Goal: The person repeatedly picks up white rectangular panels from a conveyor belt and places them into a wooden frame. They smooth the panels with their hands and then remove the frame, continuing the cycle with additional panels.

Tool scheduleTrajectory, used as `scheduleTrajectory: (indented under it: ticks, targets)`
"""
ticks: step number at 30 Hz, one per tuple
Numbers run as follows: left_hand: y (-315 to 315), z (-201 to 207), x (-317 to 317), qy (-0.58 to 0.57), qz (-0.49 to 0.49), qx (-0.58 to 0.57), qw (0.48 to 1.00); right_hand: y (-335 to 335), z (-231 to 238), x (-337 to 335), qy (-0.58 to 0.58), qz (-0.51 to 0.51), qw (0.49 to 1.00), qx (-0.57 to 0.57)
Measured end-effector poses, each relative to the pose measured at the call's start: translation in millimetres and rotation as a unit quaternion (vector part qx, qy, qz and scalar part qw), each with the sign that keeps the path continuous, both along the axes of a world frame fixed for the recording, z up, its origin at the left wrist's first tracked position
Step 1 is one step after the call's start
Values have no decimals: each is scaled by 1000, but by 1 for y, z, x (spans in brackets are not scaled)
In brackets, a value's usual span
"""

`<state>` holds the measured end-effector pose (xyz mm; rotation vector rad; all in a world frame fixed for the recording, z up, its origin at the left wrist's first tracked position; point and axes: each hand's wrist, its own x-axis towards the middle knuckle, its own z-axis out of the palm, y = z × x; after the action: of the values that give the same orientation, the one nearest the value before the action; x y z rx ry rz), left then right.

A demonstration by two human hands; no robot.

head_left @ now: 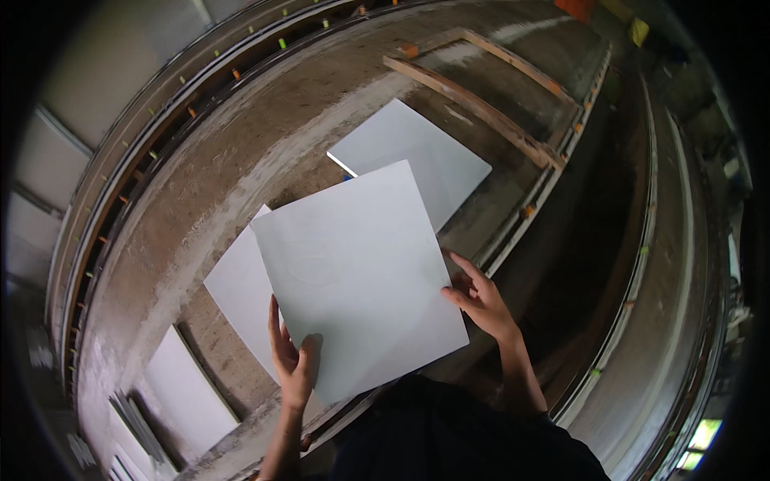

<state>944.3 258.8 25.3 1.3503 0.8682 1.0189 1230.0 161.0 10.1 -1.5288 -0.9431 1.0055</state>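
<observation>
A large white square tile (361, 272) is held up in front of me, tilted, between both hands. My left hand (295, 365) grips its lower left edge, thumb on the face and fingers along the side. On the right edge, my right hand (479, 301) has its thumb on the face; its index finger points outward along the rim and the other fingers are partly hidden. Beyond the held tile, another white tile (429, 156) lies flat, partly covered by it. A third white tile (241, 280) shows from behind its left side.
The long, dusty work surface (184, 216) carries another white tile (188, 389) and several stacked pieces (140, 433) at lower left. A wooden frame (481, 104) lies at the far right. Beside it runs a dark gap, then a second long bench (666, 321).
</observation>
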Motion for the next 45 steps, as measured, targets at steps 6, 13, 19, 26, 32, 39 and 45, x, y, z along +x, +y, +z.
scheduleTrajectory:
  ticks: [6,13,19,26,32,39,45]
  targets:
    - [39,2,45,25,-52,-76,995,18,21,32,2,91,995,-29]
    - [54,0,123,41,-57,-28,997,39,39,110,-19,52,998,9]
    - [56,7,237,55,-68,20,996,47,32,226,39,5,999,35]
    - [49,24,391,81,-65,32,994,40,32,363,-40,-66,996,50]
    - [67,23,476,63,-57,63,994,74,44,462,55,-33,997,31]
    - [113,16,520,70,-35,43,996,148,30,511,-7,-30,999,42]
    - [165,-19,528,232,-2,151,961,201,19,551,-46,-7,994,102]
